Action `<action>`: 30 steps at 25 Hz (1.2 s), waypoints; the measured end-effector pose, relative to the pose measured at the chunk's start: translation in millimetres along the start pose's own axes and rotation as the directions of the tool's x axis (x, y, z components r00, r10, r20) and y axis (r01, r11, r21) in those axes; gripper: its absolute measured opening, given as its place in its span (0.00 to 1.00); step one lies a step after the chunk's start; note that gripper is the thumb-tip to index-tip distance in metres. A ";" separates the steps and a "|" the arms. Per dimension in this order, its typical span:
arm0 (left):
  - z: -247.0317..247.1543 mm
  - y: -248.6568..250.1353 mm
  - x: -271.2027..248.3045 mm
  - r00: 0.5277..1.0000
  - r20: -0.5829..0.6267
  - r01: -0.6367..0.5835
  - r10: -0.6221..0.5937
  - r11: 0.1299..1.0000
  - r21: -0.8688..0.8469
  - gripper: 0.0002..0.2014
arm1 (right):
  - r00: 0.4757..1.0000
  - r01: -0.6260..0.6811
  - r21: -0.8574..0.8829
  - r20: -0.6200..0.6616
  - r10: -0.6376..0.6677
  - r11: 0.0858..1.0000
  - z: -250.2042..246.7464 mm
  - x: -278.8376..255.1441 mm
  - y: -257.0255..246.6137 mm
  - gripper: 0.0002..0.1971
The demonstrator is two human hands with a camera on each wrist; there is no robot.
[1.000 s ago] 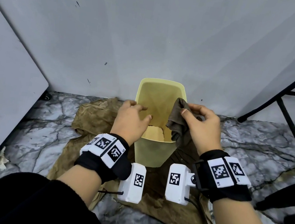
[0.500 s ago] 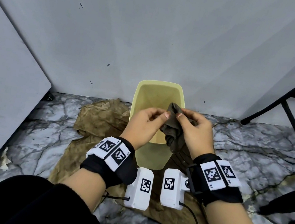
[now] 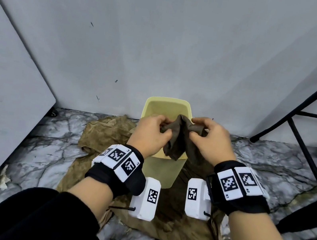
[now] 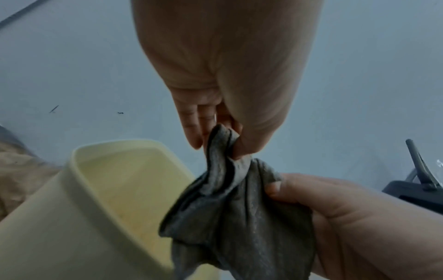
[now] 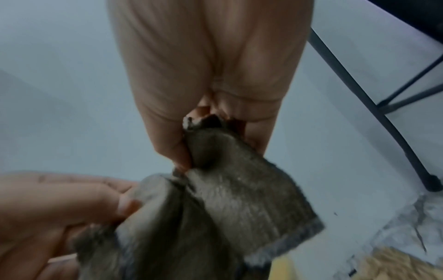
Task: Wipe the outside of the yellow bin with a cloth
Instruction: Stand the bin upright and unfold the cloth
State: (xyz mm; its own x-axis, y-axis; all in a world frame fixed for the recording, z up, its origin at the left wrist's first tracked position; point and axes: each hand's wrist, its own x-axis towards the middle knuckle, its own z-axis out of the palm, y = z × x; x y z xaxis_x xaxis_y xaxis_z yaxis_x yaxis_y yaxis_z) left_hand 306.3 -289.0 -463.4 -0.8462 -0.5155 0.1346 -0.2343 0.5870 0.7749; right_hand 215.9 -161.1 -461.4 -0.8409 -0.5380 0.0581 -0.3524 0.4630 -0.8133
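Half a second ago the left hand (image 3: 151, 135) only touched the edge of the cloth (image 3: 179, 140) with its fingertips. Now it pinches the cloth, and the two hands have pulled a little apart, so the cloth is spread more between them. The right hand (image 3: 210, 141) pinches the other side. Both hands are clamped on the cloth and hold it up above the near rim of the yellow bin (image 3: 158, 172).

The yellow bin stands upright on a crumpled brown sheet (image 3: 104, 138), just behind the hands. Its top is open. The cloth hangs over the opening, and its lowest fold hides part of the near rim. The part of the inside that shows is bare yellow wall, with nothing in it.

The left wrist view shows the left thumb and fingers (image 4: 191, 121) squeezing a folded bit of grey cloth (image 4: 239, 217), with the bin's rim (image 4: 79, 189) low beside it. The right wrist view shows the right hand (image 5: 215, 75) pinching a top corner, and a flat flap of cloth (image 5: 251, 199) hanging down. The head view does not show these pinches so closely.

The brown sheet lies on a grey marble floor (image 3: 43, 153). Behind the bin is a plain grey wall (image 3: 167, 37). A white panel (image 3: 2, 83) leans on the left, and black metal legs (image 3: 300, 143) stand on the right.
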 end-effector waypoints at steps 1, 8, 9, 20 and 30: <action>-6.4 5.8 2.0 1.000 -0.016 -0.006 0.005 1.000 -0.001 0.12 | 1.000 0.015 -0.034 -0.017 -0.016 0.999 -9.1 1.8 -5.2 0.14; -33.9 13.2 23.4 0.992 -0.080 -0.087 0.094 0.992 0.090 0.09 | 0.997 0.075 -0.197 -0.015 -0.079 0.978 -42.9 10.1 -2.3 0.06; -31.1 7.4 25.7 0.993 -0.077 -0.083 0.091 0.992 0.094 0.08 | 0.996 0.080 -0.201 -0.009 -0.084 0.976 -40.9 14.0 0.8 0.06; 0.2 -27.2 93.1 0.997 -0.036 -0.071 0.074 0.995 0.063 0.08 | 0.999 0.017 -0.121 -0.029 -0.020 0.993 -28.0 65.1 40.6 0.07; -84.7 118.2 149.0 0.983 0.183 -0.039 -0.002 0.976 0.216 0.08 | 0.988 -0.022 -0.251 0.142 0.059 0.968 -145.5 107.9 -85.2 0.09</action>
State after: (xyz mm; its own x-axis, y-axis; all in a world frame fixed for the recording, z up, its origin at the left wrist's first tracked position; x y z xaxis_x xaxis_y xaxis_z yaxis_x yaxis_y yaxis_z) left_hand 193.0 -349.3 -299.5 -0.9191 -0.3935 0.0182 -0.2992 0.7274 0.6175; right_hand 95.5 -156.1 -301.6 -0.7935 -0.6042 -0.0728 -0.4256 0.6364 -0.6433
